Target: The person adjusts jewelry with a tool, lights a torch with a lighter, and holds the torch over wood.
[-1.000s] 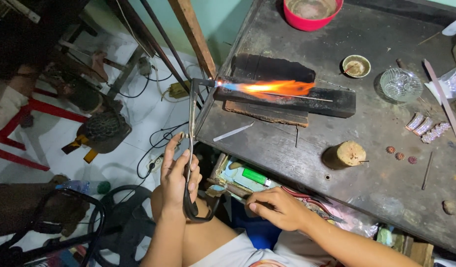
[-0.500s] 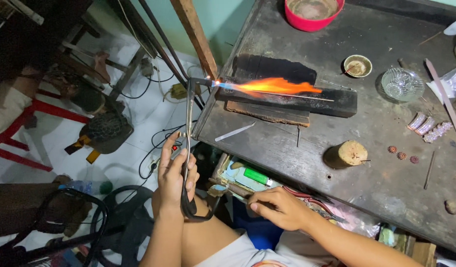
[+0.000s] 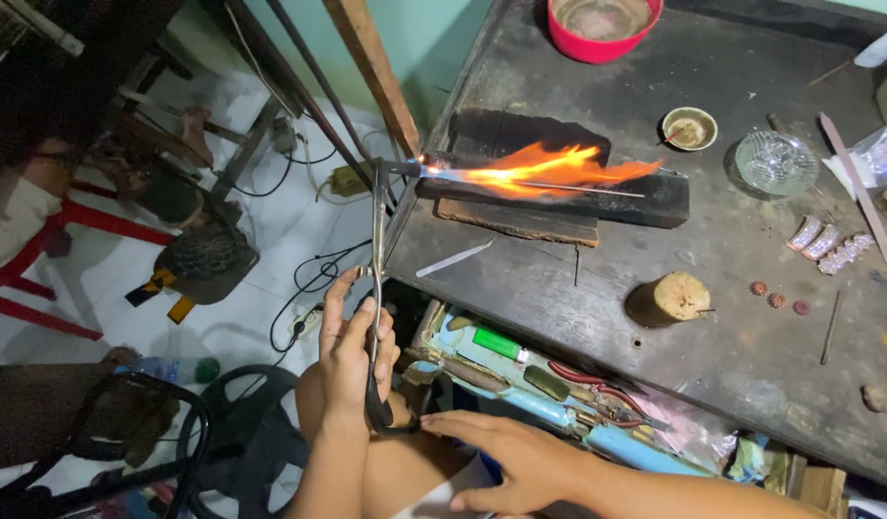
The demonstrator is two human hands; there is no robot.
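My left hand (image 3: 352,351) grips the thin metal pipe of a gas torch (image 3: 378,240), with a black hose looping below the wrist. The torch tip points right and throws an orange flame (image 3: 549,168) along a thin wire lying on a black charcoal block (image 3: 597,197) on the dark workbench (image 3: 732,336). My right hand (image 3: 516,461) is low in front of me, fingers spread flat above my lap, holding nothing, just beside the hose end and below an open drawer of tools (image 3: 530,380).
On the bench stand a red bowl (image 3: 602,24), a small brass dish (image 3: 689,128), a clear glass dish (image 3: 775,161), a wooden stump (image 3: 669,300), silver pieces (image 3: 828,245) and small beads. Cables, a red stool (image 3: 49,279) and a black chair frame crowd the floor at left.
My right hand has left the drawer edge and moved left and down, fingers now spread. The flame has grown longer to the right. The left hand keeps its hold on the torch.
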